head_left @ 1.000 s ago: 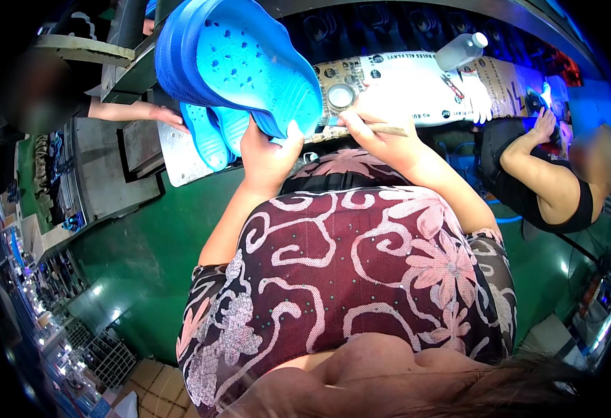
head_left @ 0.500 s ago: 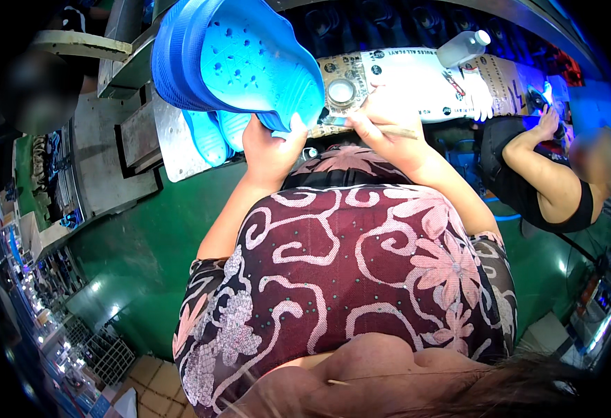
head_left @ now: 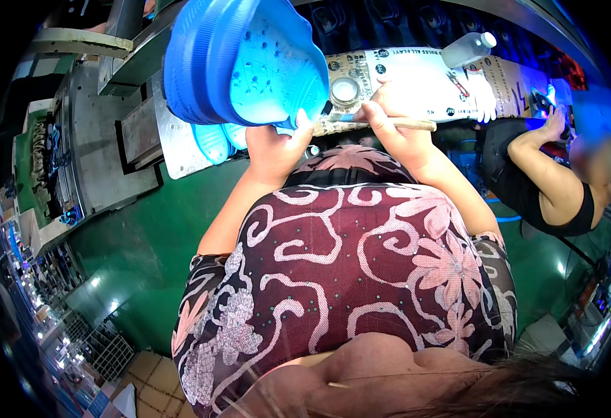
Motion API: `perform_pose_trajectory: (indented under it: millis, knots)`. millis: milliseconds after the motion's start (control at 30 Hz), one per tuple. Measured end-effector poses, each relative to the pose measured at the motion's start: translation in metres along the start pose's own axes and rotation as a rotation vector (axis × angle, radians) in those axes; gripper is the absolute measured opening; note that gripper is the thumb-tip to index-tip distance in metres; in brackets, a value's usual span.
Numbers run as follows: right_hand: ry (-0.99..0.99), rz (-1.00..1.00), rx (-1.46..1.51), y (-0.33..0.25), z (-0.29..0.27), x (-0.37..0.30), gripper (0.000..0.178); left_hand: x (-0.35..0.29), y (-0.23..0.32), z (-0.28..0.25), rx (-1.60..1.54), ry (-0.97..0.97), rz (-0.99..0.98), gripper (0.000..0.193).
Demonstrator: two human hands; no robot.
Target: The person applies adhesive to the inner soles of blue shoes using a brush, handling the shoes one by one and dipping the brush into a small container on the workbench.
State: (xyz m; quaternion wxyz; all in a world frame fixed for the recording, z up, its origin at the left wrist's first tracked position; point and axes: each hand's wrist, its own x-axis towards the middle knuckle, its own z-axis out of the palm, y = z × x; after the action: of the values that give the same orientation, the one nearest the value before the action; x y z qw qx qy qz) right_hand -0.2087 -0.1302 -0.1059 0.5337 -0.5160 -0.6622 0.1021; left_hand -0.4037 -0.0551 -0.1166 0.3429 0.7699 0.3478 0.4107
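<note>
My left hand is closed on the lower edge of a large bright-blue foam clog, thumb lying on its near rim. The clog is tilted so its dotted inside faces up. In my right hand is a small brush, its pale wooden handle pointing right and its head pointing left toward the clog. Whether the bristles touch the clog I cannot tell. A small round jar stands just beyond the brush head. Under the held clog, more blue clogs lie on the bench.
Cardboard and white sheeting cover the bench. On it are a translucent bottle with a white cap and white gloves. Dark moulded shapes line the back. A co-worker sits at the right. Metal framework stands left.
The clog has shifted slightly right and turned, its inside narrower in view. My right hand has moved a little right, and the brush handle has swung up and shows more.
</note>
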Motion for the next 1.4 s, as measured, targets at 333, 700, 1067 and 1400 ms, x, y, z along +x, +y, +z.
perform_pose_trajectory:
  millis: [333, 700, 1067, 1400]
  knots:
    - [-0.014, -0.094, -0.128, -0.002, -0.009, 0.01, 0.016, 0.013, 0.003, 0.01, 0.073, 0.008, 0.3, 0.02]
    - [0.448, 0.537, 0.13, 0.048, -0.071, -0.061, 0.021, 0.072, 0.078, -0.007, -0.48, -0.381, -0.335, 0.053]
    - [0.726, 0.696, 0.168, 0.008, -0.072, -0.067, 0.032, 0.291, 0.117, 0.166, -1.28, -0.85, -0.691, 0.035]
    - [0.76, 0.722, 0.213, 0.026, -0.074, -0.073, 0.032, 0.189, 0.066, 0.12, -1.102, -0.781, -0.558, 0.048]
